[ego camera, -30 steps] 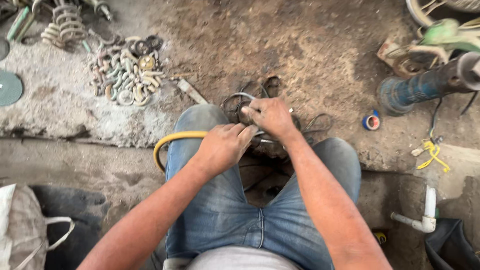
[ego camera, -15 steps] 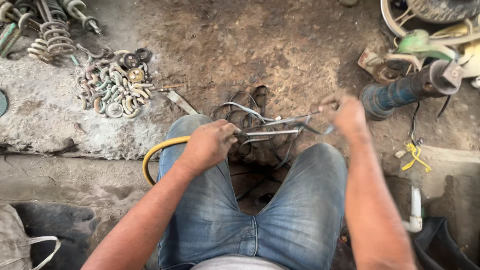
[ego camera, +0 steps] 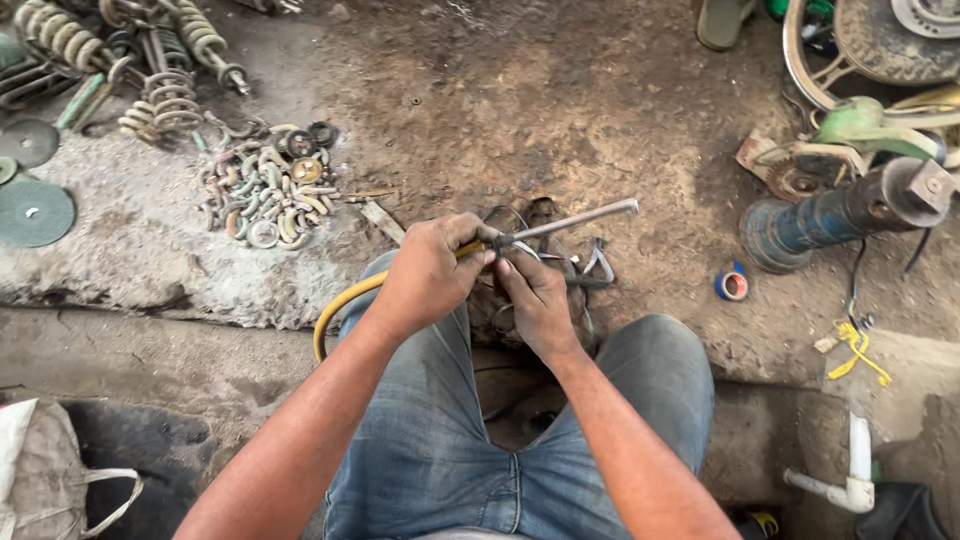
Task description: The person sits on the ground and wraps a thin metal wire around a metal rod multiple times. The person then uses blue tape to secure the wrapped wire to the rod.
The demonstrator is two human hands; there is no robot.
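Note:
My left hand (ego camera: 432,272) grips the end of a yellow hose (ego camera: 345,303) where a thin metal tube (ego camera: 575,222) sticks out to the upper right. Fingers of my right hand (ego camera: 535,295) pinch the joint between hose and tube, just beside the left hand. Both hands are above my knees in blue jeans (ego camera: 440,440). Under them on the ground lies a tangle of dark metal clips and wire (ego camera: 585,275).
A pile of rusty rings and washers (ego camera: 268,185) lies at the left, coil springs (ego camera: 160,95) and green discs (ego camera: 35,212) beyond. A blue cylinder part (ego camera: 835,220), a tape roll (ego camera: 731,285), a white pipe (ego camera: 855,475) and a sack (ego camera: 45,480) surround me.
My right hand came back from the right end of the tube to the joint by the left hand. The tube now points up to the right.

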